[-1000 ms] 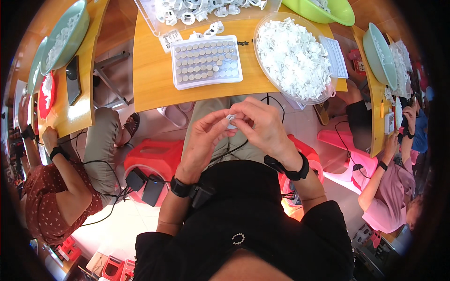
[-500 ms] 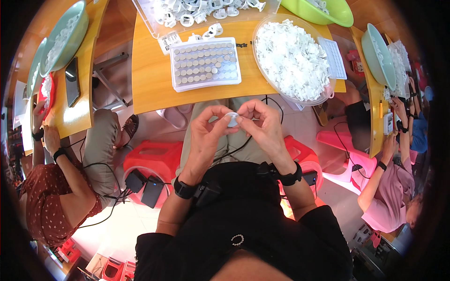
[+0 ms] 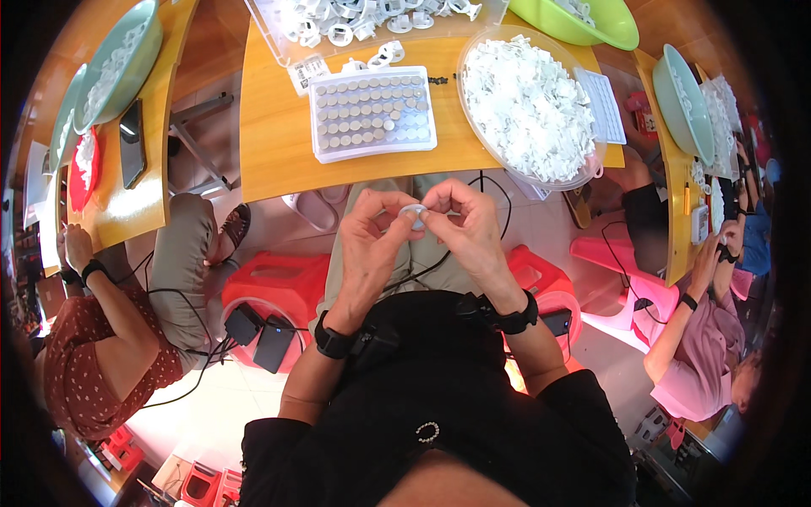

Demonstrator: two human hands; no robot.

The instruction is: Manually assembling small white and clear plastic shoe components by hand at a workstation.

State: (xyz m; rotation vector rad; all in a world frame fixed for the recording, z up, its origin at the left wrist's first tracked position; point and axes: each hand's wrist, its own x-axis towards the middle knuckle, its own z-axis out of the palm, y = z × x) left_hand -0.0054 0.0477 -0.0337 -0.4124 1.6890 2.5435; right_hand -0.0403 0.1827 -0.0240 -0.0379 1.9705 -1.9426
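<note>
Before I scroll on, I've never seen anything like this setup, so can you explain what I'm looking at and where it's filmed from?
There is no machine here. A wide fisheye camera on the head of a person in black looks down, which is why straight edges bend. The left hand and right hand are bare and pinch a small white round piece between them, over the lap. On the wooden table are a tray of grey discs, a clear bin of white parts, a round container heaped with small white pieces, and a lime-green basin.
</note>
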